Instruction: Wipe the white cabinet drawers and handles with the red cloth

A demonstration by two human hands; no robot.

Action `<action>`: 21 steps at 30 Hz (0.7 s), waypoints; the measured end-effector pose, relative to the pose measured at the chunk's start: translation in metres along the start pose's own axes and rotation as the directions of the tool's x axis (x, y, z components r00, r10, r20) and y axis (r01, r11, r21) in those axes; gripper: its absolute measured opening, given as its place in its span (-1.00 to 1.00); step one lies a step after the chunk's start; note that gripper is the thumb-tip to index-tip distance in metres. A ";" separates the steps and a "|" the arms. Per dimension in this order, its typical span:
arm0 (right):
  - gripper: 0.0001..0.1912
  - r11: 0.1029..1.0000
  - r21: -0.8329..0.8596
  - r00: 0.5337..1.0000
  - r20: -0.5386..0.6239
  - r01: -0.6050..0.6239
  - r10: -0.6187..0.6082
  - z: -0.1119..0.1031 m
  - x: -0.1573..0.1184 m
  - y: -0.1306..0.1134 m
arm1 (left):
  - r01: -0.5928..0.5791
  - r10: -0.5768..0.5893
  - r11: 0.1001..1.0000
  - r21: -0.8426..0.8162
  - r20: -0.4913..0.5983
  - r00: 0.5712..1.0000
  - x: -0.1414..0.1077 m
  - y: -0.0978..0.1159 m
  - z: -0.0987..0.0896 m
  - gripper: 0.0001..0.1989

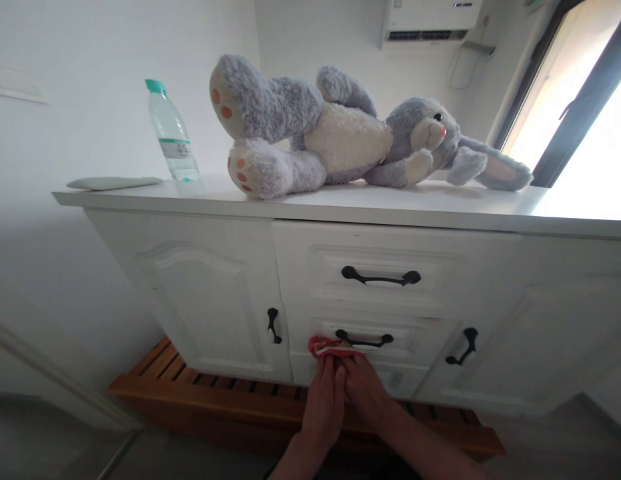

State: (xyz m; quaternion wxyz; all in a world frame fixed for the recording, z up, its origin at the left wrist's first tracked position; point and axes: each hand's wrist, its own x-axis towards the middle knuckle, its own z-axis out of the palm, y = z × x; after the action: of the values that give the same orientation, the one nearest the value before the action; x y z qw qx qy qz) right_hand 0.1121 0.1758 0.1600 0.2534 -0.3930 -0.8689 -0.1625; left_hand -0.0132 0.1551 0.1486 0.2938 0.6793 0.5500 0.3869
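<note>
A red cloth (321, 347) with a pale edge is bunched against the second drawer (415, 333), just below the left end of its black handle (365, 340). My left hand (326, 395) has its fingers together on the cloth from below. Beside it, touching, my right hand (363, 383) also grips the cloth with bent fingers. Part of the fingertips is hidden by the fabric and by the hands themselves. Above them is the top drawer (320, 267) with its own black handle (380, 277); both drawers are closed.
A plush rabbit (347, 141) lies on its side on the white cabinet top (310, 208). Left of it stands a plastic bottle (171, 130) with a green cap. A slatted wooden bench (210, 400) sits low at the cabinet's base. Cabinet doors (210, 300) flank the drawers.
</note>
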 end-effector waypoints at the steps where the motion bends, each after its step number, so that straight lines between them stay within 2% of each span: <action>1: -0.38 1.000 0.028 1.000 0.000 -0.011 0.011 0.000 0.004 -0.004 | -0.005 0.005 1.000 0.014 -0.010 1.000 0.000 -0.001 -0.004 -0.41; 4: -0.35 0.999 0.052 1.000 -0.003 -0.014 0.014 0.001 0.015 -0.012 | -0.033 0.035 0.999 0.043 -0.040 0.999 0.002 -0.003 -0.015 -0.44; 8: -0.32 1.000 -0.010 1.000 -0.022 0.013 -0.013 0.000 0.028 -0.017 | -0.040 0.047 0.995 0.088 -0.073 0.996 0.008 0.000 -0.027 -0.41; 13: -0.42 0.998 -0.060 1.000 -0.021 -0.009 0.008 -0.016 0.045 -0.015 | -0.096 0.114 0.987 0.128 -0.145 0.983 0.018 0.014 -0.037 -0.42; 18: -0.52 0.987 -0.161 1.000 -0.016 0.005 -0.008 -0.038 0.039 -0.007 | -0.186 0.215 0.960 0.208 -0.127 0.968 0.020 0.033 -0.034 -0.48; 21: -0.52 0.980 -0.198 0.998 -0.059 -0.004 -0.008 -0.050 0.026 0.001 | -0.267 0.293 0.933 0.241 -0.078 0.953 0.021 0.049 -0.027 -0.51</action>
State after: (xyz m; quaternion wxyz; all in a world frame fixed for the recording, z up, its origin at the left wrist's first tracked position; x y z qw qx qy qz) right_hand 0.1137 0.1682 0.2160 0.2387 -0.4103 -0.8408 -0.2600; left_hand -0.0086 0.1635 0.2074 0.1245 0.7569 0.5039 0.3972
